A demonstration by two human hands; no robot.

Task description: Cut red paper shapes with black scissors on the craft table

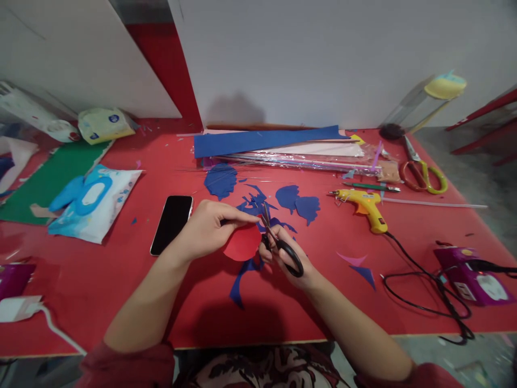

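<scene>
My left hand [210, 229] pinches a rounded red paper piece [242, 243] just above the red table [100, 280]. My right hand [288, 258] grips small black-handled scissors [283, 245], whose blades point up at the paper's right edge. Several blue paper cut-outs [297, 202] and scraps lie just beyond both hands. A long blue scrap [240, 283] trails on the table below the red piece.
A black phone [172, 223] lies left of my left hand. A wet-wipes pack [92, 202] and green sheet [48, 178] sit far left. A yellow glue gun [365, 207] with black cord, green-handled scissors [424, 175], a purple power strip [472, 275] are right. Blue sheets [266, 141] lie at the back.
</scene>
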